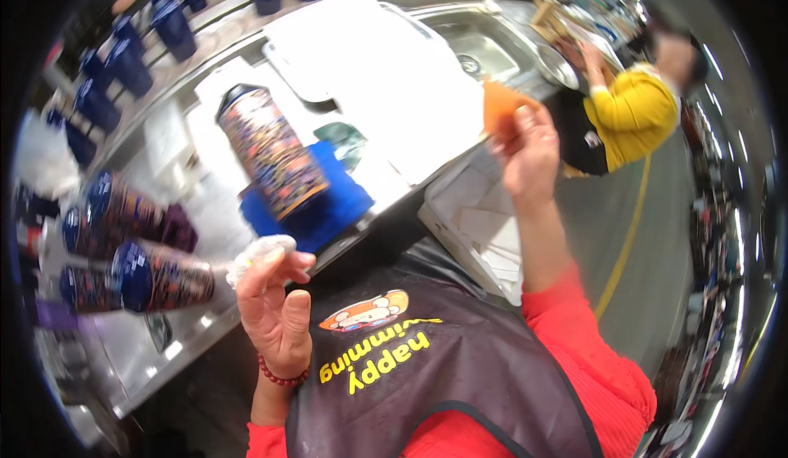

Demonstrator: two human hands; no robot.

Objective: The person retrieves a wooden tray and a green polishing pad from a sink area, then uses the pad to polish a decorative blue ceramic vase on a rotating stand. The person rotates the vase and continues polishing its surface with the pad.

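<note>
In my right hand (533,158), raised over the right end of the work surface, an orange flat piece (502,109) is pinched between thumb and fingers. It is blurred, and its material is unclear. My left hand (283,318) is in front of the near edge, its fingers curled around a white crumpled wad (261,254). Beyond that hand, a dark, multicoloured patterned vessel (271,150) with angular sides lies on its side on a blue cloth (349,191). A small dark green piece (341,144) lies beside the cloth. Neither hand touches the vessel.
More patterned vessels (168,276) with dark blue tops are at the left. Plain dark blue vessels (172,29) line the back. A metal sink (480,52) is at the far right, near a person in yellow (636,117). A white bin (472,220) sits below the counter edge.
</note>
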